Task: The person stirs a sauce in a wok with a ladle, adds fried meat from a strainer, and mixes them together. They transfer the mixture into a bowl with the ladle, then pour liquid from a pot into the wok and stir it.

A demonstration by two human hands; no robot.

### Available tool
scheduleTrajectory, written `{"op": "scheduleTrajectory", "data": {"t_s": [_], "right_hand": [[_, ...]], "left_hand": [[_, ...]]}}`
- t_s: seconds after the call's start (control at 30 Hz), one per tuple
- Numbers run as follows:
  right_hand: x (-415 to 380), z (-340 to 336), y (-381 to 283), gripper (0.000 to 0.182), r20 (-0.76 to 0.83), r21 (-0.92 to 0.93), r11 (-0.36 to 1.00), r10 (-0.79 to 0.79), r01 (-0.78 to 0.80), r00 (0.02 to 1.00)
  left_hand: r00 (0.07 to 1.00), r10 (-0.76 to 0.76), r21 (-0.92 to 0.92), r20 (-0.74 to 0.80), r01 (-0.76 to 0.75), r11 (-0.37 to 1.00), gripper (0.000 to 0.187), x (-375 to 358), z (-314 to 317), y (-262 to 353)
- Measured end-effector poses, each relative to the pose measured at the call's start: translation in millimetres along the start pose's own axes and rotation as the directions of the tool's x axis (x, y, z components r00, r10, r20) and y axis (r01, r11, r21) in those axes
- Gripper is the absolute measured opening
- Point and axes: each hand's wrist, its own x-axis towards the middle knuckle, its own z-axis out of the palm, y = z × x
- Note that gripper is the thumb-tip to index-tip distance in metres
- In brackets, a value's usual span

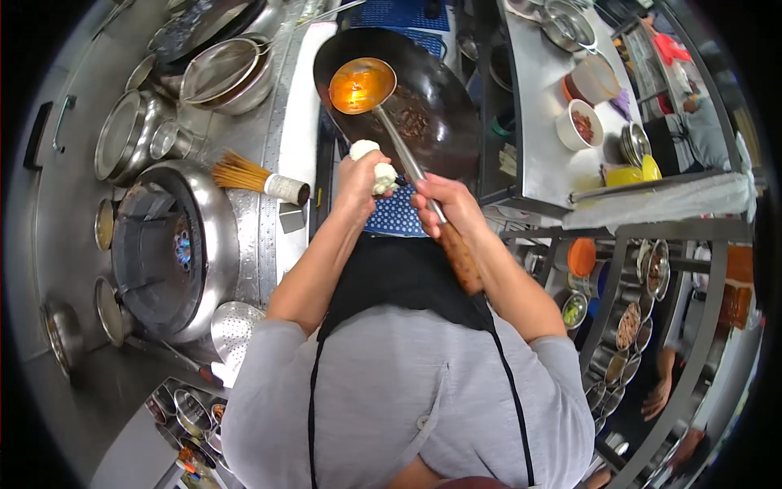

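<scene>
My left hand (357, 181) is closed on a bunched white cloth (384, 178) at the near side of the black wok (450, 96). Whether the wok's handle is inside the cloth is hidden. In my right hand (452, 205) is a long metal ladle (398, 140) with a brown wooden grip, held around its shaft. The ladle's bowl is over the wok's left part and contains a shiny orange liquid (358, 86). Small dark brown pieces (413, 124) of food lie in the bottom of the wok.
At my left is a burner (181, 244) with a blue flame, beside a bamboo brush (244, 173) and stacked strainers (224, 73). The steel counter (542, 122) on the right bears a white tub (580, 125) of reddish food. Other people stand beyond the right-hand shelves.
</scene>
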Motion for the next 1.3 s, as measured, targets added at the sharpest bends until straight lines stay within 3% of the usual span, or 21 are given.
{"op": "scheduleTrajectory", "data": {"t_s": [0.03,0.13,0.2,0.3,0.4,0.53,0.6,0.73,0.77,0.83,0.93,1.0,1.1,1.2,1.3], "right_hand": [[-2.9,-3.6,0.5,0.024,0.087,0.185,0.979,0.073,-0.088,0.993],[-8.2,-33.3,-6.4,0.034,0.345,0.448,0.854,0.106,-0.263,0.932],[-15.0,-49.2,-11.4,0.038,0.353,0.444,0.865,0.070,-0.233,0.933],[-28.5,-77.0,-34.9,0.033,0.147,0.226,0.971,0.042,-0.075,0.988],[-39.4,-79.2,-67.8,0.031,-0.176,-0.263,0.965,-0.066,0.017,0.982],[-37.1,-59.7,-77.7,0.018,-0.283,-0.549,0.835,-0.144,-0.037,0.948],[-29.1,-46.2,-65.4,0.013,-0.276,-0.536,0.843,-0.138,-0.033,0.951],[-21.1,-18.4,-37.9,0.008,-0.113,-0.268,0.963,-0.021,-0.010,0.993],[-20.2,-19.2,-33.3,0.012,-0.015,-0.102,0.995,0.021,-0.022,1.000],[-14.3,-34.4,-24.9,0.030,0.225,0.216,0.970,0.064,-0.114,0.972],[-21.4,-51.7,-23.4,0.037,0.371,0.422,0.875,0.071,-0.236,0.926],[-34.0,-64.9,-28.4,0.038,0.263,0.336,0.927,0.076,-0.165,0.962],[-51.2,-86.9,-49.7,0.039,-0.006,-0.044,0.998,0.047,-0.047,0.999],[-65.6,-75.6,-73.2,0.032,-0.218,-0.428,0.903,-0.060,-0.040,0.974],[-64.2,-65.8,-68.2,0.027,-0.269,-0.505,0.861,-0.090,-0.061,0.959]], "left_hand": [[0.999,-0.038,-0.013,0.000,0.038,0.999,0.012,2.2,-5.8,0.8],[0.991,-0.131,-0.095,0.029,0.133,0.987,0.011,1.8,-21.8,3.6],[0.978,-0.205,-0.134,0.026,0.207,0.969,0.011,-8.1,-26.6,11.6],[0.972,-0.214,-0.176,0.101,0.229,0.958,0.011,-14.4,-43.8,11.9],[0.977,-0.173,-0.144,0.125,0.191,0.971,0.014,-27.5,-43.0,24.1],[0.993,-0.067,-0.035,0.096,0.070,0.997,0.015,-22.2,-35.7,27.3],[0.998,0.012,-0.034,0.057,-0.010,0.999,0.012,-18.7,-19.5,30.7],[0.994,0.104,0.013,0.042,-0.105,0.994,0.010,-6.7,3.4,19.2],[0.996,0.082,0.012,0.036,-0.083,0.997,0.012,-3.6,1.6,15.4],[1.000,0.025,0.020,0.006,-0.026,0.999,0.014,-1.4,-5.5,15.2],[0.994,-0.111,-0.071,0.009,0.111,0.991,0.013,-8.0,-22.7,27.1],[0.986,-0.151,-0.129,0.072,0.159,0.979,0.012,-9.0,-37.2,26.1],[0.986,-0.141,-0.135,0.086,0.152,0.979,0.011,-21.6,-42.7,30.1],[0.994,-0.110,-0.091,0.019,0.111,0.990,0.014,-27.4,-40.9,35.3],[0.997,-0.027,-0.004,0.066,0.027,1.000,0.013,-22.0,-35.1,36.7]]}}
